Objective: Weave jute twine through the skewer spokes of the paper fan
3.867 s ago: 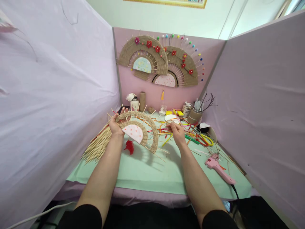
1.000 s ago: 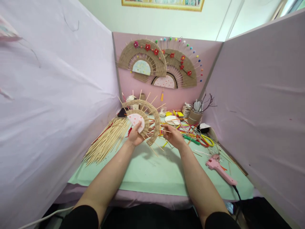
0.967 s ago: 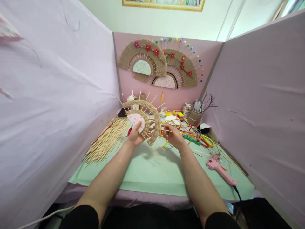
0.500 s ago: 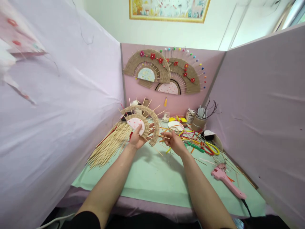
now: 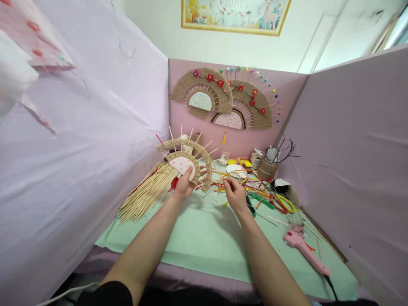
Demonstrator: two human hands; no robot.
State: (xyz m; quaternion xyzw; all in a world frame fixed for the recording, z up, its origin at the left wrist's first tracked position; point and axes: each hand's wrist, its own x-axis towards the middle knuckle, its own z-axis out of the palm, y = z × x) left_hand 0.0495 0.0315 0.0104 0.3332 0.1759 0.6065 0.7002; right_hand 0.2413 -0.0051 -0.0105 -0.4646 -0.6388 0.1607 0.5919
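My left hand (image 5: 185, 183) grips a half-round fan (image 5: 209, 170) of woven twine on bamboo sticks, thumb on its pink dotted centre piece (image 5: 183, 165). The stick ends poke out past the outer twine band. To the right, apart from the fan, my right hand (image 5: 235, 193) has its fingers curled together. Whatever may be between those fingertips is too small to make out. Beneath the fan's left side lies a big bundle of bamboo sticks (image 5: 148, 193), with a red piece (image 5: 174, 182) beside it.
Coloured cords and green-handled pliers (image 5: 261, 199) lie tangled right of my right hand. A pink glue gun (image 5: 307, 250) rests at the table's right. Along the back stand a white plate (image 5: 236, 171) and a pot of twigs (image 5: 268, 167). Two finished fans (image 5: 204, 72) hang on the pink panel.
My right hand has drawn away from the fan's stick ends, and its fingers have curled in. The fan stays in my left hand. The whole view has shifted slightly.
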